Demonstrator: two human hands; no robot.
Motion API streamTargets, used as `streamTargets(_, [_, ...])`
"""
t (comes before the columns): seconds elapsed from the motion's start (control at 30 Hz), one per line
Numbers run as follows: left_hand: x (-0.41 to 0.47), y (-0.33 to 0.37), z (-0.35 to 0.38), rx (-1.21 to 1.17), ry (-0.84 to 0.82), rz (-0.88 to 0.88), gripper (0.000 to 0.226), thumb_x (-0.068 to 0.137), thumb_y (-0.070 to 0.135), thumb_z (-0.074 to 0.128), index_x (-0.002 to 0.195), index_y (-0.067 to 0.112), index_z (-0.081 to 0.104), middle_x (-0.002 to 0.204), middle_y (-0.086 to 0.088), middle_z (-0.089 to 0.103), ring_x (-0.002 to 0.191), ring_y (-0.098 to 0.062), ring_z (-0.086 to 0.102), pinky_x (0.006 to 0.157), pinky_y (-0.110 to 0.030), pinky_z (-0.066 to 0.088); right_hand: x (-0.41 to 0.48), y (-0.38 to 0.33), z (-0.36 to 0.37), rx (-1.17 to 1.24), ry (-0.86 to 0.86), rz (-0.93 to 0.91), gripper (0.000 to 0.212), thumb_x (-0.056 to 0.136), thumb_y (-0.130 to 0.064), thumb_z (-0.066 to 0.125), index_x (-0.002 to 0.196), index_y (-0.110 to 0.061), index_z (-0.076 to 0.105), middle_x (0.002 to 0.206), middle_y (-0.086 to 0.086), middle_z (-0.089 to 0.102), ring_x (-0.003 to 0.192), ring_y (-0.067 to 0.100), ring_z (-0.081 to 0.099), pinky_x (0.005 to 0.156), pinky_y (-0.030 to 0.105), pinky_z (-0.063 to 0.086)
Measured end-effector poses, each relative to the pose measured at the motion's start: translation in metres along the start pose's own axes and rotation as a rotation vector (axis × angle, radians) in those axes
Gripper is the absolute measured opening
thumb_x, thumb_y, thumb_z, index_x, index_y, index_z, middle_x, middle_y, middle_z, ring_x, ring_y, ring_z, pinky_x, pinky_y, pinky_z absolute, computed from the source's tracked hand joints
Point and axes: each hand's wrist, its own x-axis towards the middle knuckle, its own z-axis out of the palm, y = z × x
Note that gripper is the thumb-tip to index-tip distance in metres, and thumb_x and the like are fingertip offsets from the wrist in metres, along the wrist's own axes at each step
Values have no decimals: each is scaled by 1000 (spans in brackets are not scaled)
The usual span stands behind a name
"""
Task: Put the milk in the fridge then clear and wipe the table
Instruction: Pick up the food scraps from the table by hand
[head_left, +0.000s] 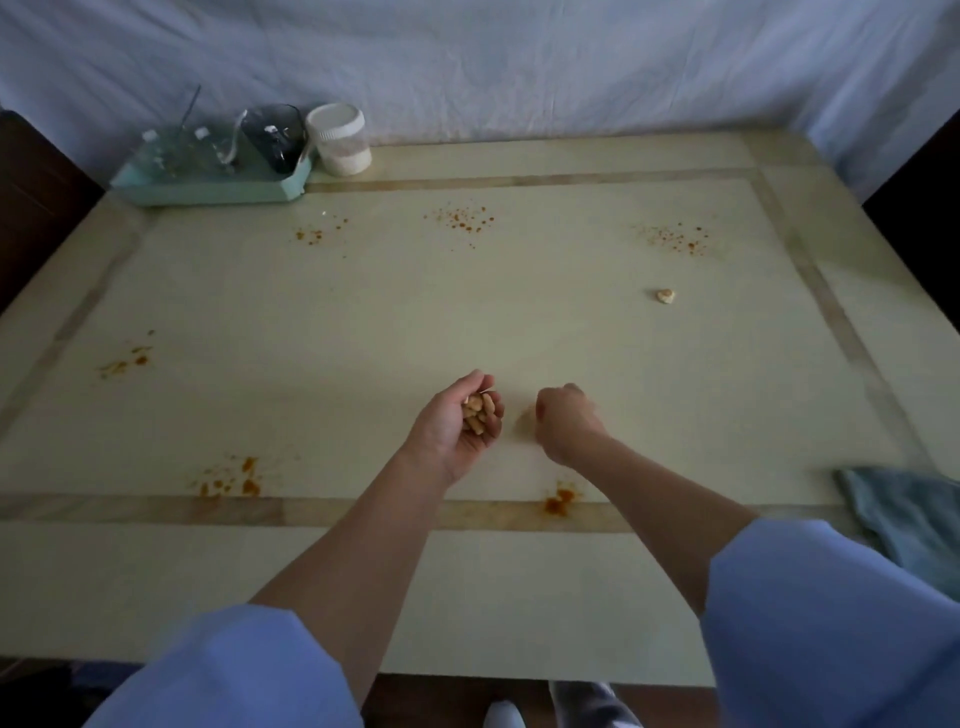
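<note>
Pale counter (467, 312) with inlaid border, spotted with orange stains (462, 221); white sheet (519, 62) hung behind. Left hand (457, 421) is cupped around peanuts (479, 411) near the front edge. Right hand (563, 423) is motion-blurred, grip indeterminate. One nut (665, 296) lies toward the right edge. Blue cloth (904, 514) is cut off at right. Tray (208, 182) contents at the far-left corner are indistinct. No milk is seen.

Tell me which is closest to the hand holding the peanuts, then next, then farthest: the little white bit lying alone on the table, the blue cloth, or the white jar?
From the left hand:
1. The lone bit, out to the right, further up the table.
2. The white jar, at the far edge, left.
3. The blue cloth, at the right edge.
</note>
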Motion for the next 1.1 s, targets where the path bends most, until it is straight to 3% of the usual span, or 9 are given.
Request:
streamTargets(0.2, [6,-7,11,67,110,36,19,91,16,55,74,8,59,53,-3,56,50,-10,54,40,-14,43,3,6,4,23,35,1,27,87,1,47,111,-6,59,110,12,56,89,27,56,67,30,44])
streamTargets(0.33, [21,-6,2,631,345,227,19,86,8,59,67,6,57,37,-3,49,26,-8,41,35,-13,29,15,18,-15,118,39,29,32,85,3,46,111,-9,60,114,12,58,103,30,58,77,31,49])
streamTargets(0.4, [25,-8,-6,934,316,257,23,87,13,61,65,6,57,43,-7,47,25,-9,37,34,-13,26,25,30,-31,191,41,72,29,85,1,47,106,-11,62,113,10,61,100,27,59,75,28,47])
streamTargets(0.47, [27,-12,-8,1150,236,246,22,86,20,62,70,6,58,50,-8,49,31,-13,41,36,-16,30,35,41,-44,242,35,89,24,85,-1,48,100,-12,63,109,9,63,88,23,56,69,25,42])
streamTargets(0.57, [33,-15,-7,1424,234,279,22,81,28,66,80,10,54,64,-6,53,54,-23,50,54,-26,39,45,53,-59,238,27,68,21,84,-3,48,97,-13,62,107,9,63,85,24,56,67,26,42])
streamTargets(0.73, [32,-15,0,1710,244,360,19,82,29,66,85,12,58,82,-2,54,80,-23,53,65,-26,32,54,56,-62,217,-1,8,20,84,-4,50,96,-12,64,109,9,63,90,24,57,67,26,41])
streamTargets(0.87, [35,-13,0,1567,264,363,15,83,22,63,75,12,56,70,-5,56,63,-22,51,57,-26,36,50,37,-53,201,-108,-182,19,85,-12,58,102,-12,65,112,9,63,96,23,58,73,25,44])
streamTargets(0.97, [37,-9,-2,1119,292,301,17,84,11,59,67,11,55,53,-7,52,45,-22,45,42,-21,34,38,18,-40,158,-261,-361,29,85,-24,66,112,-13,63,117,7,61,104,22,57,85,29,46])
streamTargets(1.1, [30,-2,-5,663,293,237,15,87,10,59,73,6,58,47,-6,50,39,-18,43,41,-23,33,26,0,-15,-51,-360,-508,37,84,-29,68,117,-15,59,121,8,56,112,26,54,91,33,44])
